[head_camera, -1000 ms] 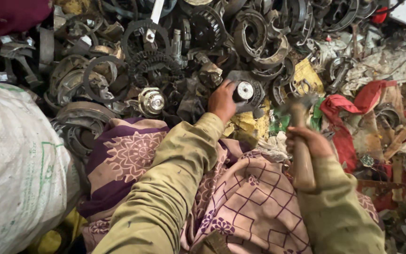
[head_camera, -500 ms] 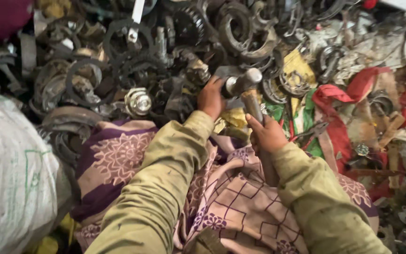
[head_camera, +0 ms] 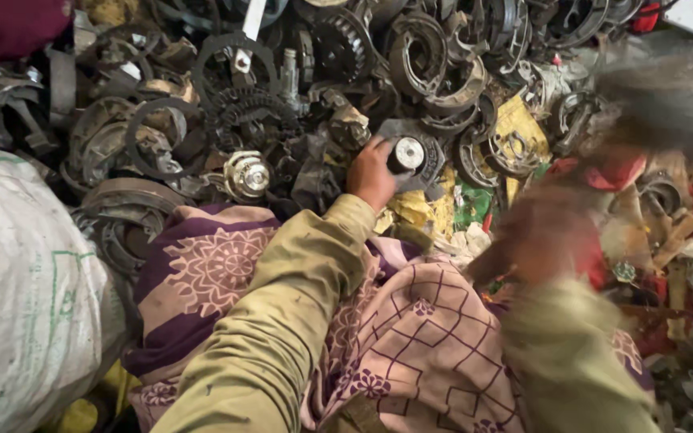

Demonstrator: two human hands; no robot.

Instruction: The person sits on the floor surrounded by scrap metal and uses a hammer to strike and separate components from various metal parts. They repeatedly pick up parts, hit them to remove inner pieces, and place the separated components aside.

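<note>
- Left hand [head_camera: 372,175] — fingers curled round a metal part [head_camera: 407,154] at the scrap pile's [head_camera: 282,88] near edge.
- Part's round shiny end faces the camera; long axis cannot be told.
- Right hand [head_camera: 543,236] — blurred, grip unreadable.
- Patterned cloth [head_camera: 411,337] covers the lap.

Ground hidden under heap of rusty metal rings [head_camera: 226,88], patterned purple cloth [head_camera: 202,273], white sack [head_camera: 18,297]; perhaps red rags [head_camera: 615,172]

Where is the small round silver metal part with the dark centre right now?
The small round silver metal part sits upper centre of the head view, touching the left hand, amid the pile of dark scrap rings.
</note>
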